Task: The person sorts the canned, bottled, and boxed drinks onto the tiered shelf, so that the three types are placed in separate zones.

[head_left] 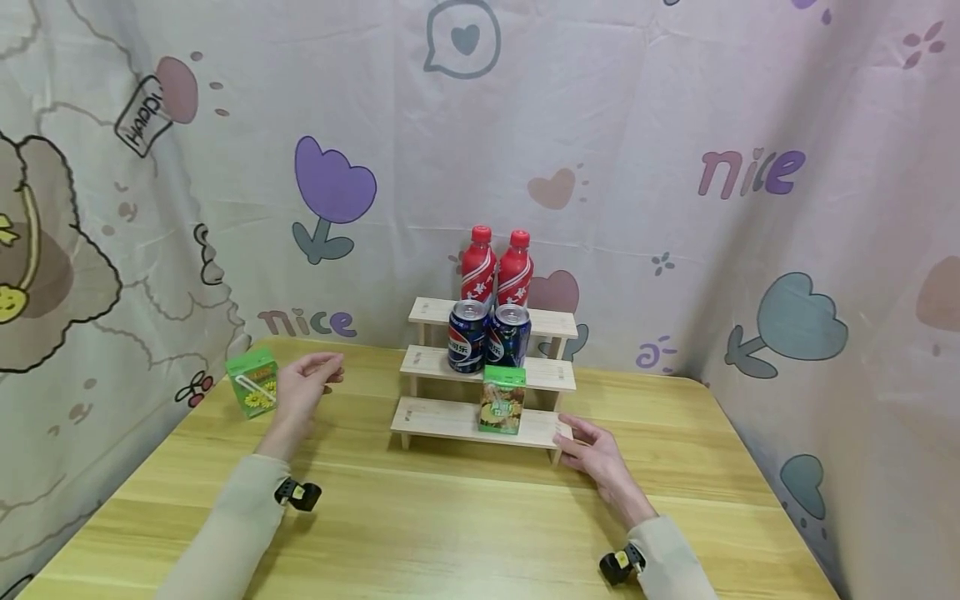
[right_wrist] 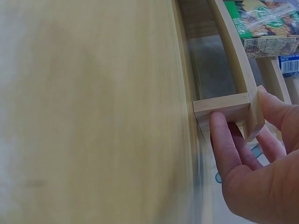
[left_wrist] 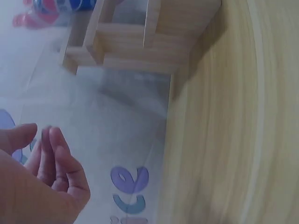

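Observation:
A three-tier wooden display shelf [head_left: 450,421] stands on the table. My right hand [head_left: 596,457] holds the right end of its lowest tier; in the right wrist view the thumb lies over the board's edge and the fingers [right_wrist: 224,140] press against the leg. On that tier stands a green juice carton [head_left: 502,402] with a straw on its front. Over the table's left side hangs my left hand [head_left: 303,392], fingers loosely bent and holding nothing. Just left of it a second green drink carton [head_left: 253,385], printed with yellow flowers, stands on the table, partly hidden by the hand.
Two dark blue Pepsi cans [head_left: 467,337] stand side by side on the middle tier. Behind them, two red-labelled bottles [head_left: 478,265] with red caps are on the top tier. A printed curtain [head_left: 630,108] hangs along the back and sides of the wooden table [head_left: 450,533].

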`<state>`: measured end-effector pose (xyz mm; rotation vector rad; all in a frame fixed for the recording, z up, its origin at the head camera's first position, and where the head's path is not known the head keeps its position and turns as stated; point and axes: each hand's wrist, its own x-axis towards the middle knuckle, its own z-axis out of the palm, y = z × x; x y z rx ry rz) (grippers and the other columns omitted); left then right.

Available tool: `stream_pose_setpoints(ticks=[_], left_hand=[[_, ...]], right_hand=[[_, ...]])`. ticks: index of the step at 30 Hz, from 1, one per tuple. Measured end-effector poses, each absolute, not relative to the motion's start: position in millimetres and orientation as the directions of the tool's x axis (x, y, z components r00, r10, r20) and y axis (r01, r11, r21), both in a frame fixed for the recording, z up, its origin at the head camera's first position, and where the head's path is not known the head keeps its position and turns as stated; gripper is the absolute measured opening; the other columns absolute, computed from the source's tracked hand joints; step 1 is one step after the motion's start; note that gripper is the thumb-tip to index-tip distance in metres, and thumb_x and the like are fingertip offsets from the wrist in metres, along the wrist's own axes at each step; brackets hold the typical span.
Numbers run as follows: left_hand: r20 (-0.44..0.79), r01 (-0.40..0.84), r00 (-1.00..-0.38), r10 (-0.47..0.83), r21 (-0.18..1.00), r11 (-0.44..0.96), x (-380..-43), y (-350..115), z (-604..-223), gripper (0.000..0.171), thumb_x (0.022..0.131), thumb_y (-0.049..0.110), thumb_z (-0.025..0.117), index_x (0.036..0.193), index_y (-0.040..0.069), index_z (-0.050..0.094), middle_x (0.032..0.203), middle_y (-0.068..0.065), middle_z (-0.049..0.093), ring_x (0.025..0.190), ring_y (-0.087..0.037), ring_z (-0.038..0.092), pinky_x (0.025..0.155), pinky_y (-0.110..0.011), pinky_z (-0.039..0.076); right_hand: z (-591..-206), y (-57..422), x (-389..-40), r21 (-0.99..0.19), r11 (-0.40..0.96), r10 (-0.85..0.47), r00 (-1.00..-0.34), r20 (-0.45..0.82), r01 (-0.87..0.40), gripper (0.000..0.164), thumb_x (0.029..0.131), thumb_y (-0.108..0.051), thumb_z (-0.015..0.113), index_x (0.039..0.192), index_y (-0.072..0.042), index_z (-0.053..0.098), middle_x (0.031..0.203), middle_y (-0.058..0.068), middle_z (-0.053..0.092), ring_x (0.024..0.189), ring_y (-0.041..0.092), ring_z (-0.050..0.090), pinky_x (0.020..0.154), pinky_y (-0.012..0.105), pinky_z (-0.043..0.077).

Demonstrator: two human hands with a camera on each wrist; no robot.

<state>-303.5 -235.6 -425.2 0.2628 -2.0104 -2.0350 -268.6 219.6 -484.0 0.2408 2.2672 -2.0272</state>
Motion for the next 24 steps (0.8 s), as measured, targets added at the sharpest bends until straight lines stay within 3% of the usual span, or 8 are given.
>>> stream_pose_setpoints(ticks=[6, 12, 18, 24], left_hand=[[0.000, 0.073, -0.855, -0.519, 0.990, -0.119, -300.4, -250.4, -425.5, 0.021, 0.086, 0.018, 0.077, 0.104, 0.010, 0.071, 0.073, 0.017, 0.069, 0.066, -0.002, 0.065, 0.055, -0.015, 0.047], [-0.013, 0.178, -0.745, -0.667, 0.960, -0.218, -298.7, -269.0, -425.1, 0.016, 0.081, 0.008, 0.080, 0.094, 0.012, 0.071, 0.065, 0.012, 0.062, 0.058, -0.001, 0.055, 0.050, -0.013, 0.042], [-0.027, 0.205, -0.620, -0.784, 0.959, -0.195, -297.4, -288.8, -428.7, 0.033, 0.075, 0.006, 0.084, 0.102, 0.013, 0.067, 0.071, 0.009, 0.050, 0.063, -0.004, 0.045, 0.062, -0.014, 0.044], [-0.032, 0.108, -0.566, -0.824, 0.988, -0.113, -300.6, -303.5, -435.1, 0.048, 0.075, 0.008, 0.084, 0.112, 0.023, 0.059, 0.091, 0.009, 0.035, 0.082, -0.003, 0.033, 0.077, -0.021, 0.035]], right_hand=[[-482.9, 219.5, -267.8, -0.978, 0.106, 0.054, -0.983, -0.175, 0.180, 0.053, 0.088, -0.012, 0.073, 0.139, -0.009, 0.055, 0.130, 0.020, 0.052, 0.090, 0.012, 0.066, 0.080, 0.032, 0.059], [-484.5, 220.6, -269.7, -0.977, 0.109, 0.059, -0.982, -0.179, 0.185, 0.053, 0.087, -0.013, 0.074, 0.138, -0.010, 0.056, 0.130, 0.020, 0.053, 0.090, 0.013, 0.066, 0.078, 0.030, 0.059], [-485.2, 221.5, -270.4, -0.978, 0.106, 0.049, -0.983, -0.177, 0.181, 0.055, 0.086, -0.013, 0.075, 0.137, -0.010, 0.057, 0.130, 0.020, 0.053, 0.091, 0.015, 0.067, 0.078, 0.031, 0.059], [-485.5, 221.5, -271.7, -0.975, 0.105, 0.049, -0.981, -0.190, 0.194, 0.055, 0.085, -0.013, 0.076, 0.137, -0.012, 0.057, 0.130, 0.019, 0.052, 0.091, 0.015, 0.067, 0.081, 0.032, 0.059]])
